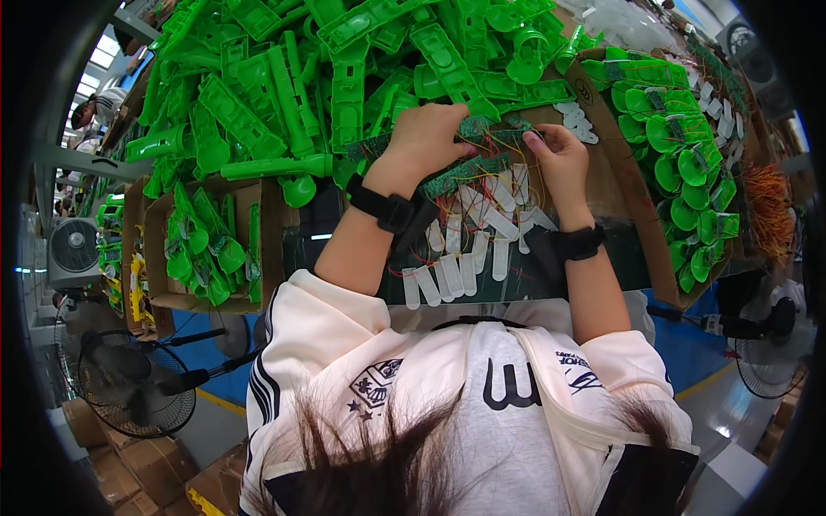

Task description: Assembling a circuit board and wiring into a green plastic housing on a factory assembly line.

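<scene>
My left hand [422, 142] is closed, with thumb and fingers gripping a long strip of green circuit boards [372, 148] from which thin coloured wires run. At its other end my right hand [561, 159] pinches the strip between thumb and fingers; the exact contact is small and partly hidden. Just below lies another green circuit board [465, 175], close to my left wrist. Red and yellow wires link the boards to several white flat tabs with rounded ends [452, 273], spread over the dark work surface [335, 249]. Both wrists wear black bands.
A big heap of green plastic housings [249, 103] rises beyond my hands. Cardboard boxes with wired green parts stand left [268, 232] and right [632, 185]. White tabs [578, 120] lie at the right box. Fans [129, 370] stand at both sides; orange wires [768, 211] hang far right.
</scene>
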{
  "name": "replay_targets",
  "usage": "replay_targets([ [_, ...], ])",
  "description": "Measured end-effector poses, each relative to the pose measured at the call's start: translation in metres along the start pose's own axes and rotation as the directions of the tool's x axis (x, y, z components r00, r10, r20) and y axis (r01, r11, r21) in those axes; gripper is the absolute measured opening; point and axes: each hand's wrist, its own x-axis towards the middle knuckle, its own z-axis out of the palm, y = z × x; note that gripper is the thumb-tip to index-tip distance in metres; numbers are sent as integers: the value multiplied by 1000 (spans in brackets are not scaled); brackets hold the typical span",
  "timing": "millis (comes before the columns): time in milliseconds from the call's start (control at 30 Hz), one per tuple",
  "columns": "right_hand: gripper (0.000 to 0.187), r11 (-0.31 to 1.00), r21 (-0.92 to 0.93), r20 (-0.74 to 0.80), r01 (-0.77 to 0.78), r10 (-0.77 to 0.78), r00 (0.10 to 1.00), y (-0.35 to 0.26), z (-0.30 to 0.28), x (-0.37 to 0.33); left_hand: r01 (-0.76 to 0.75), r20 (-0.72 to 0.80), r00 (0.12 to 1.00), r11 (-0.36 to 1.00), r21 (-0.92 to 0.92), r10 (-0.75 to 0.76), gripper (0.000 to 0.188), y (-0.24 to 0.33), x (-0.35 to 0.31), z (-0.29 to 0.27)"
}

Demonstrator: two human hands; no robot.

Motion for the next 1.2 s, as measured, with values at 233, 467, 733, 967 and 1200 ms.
replay_targets([
  [233, 30, 904, -422, -180, 71, -160, 971, -12, 19, -8, 52, -30, 998, 998, 36, -50, 37, 10, -2, 2],
  [467, 27, 800, -546, -78, 248, -343, 936, -15, 5, 3, 92, -65, 994, 996, -14, -92, 35, 8, -8, -1],
  [733, 31, 906, -306, 241, 292, -223, 945, -28, 13, 0, 101, -26, 994, 987, -126, -105, 37, 0, -10, 1],
  [967, 29, 731, -642, 79, 230, -235, 969, -29, 33, -9, 147, -59, 988, 989, 29, -145, 29, 9, -10, 5],
  [1200, 24, 623, -761, 63, 181, -206, 977, -33, 41, -15, 189, -63, 981, 980, 68, -185, 26, 14, -6, 8],
])
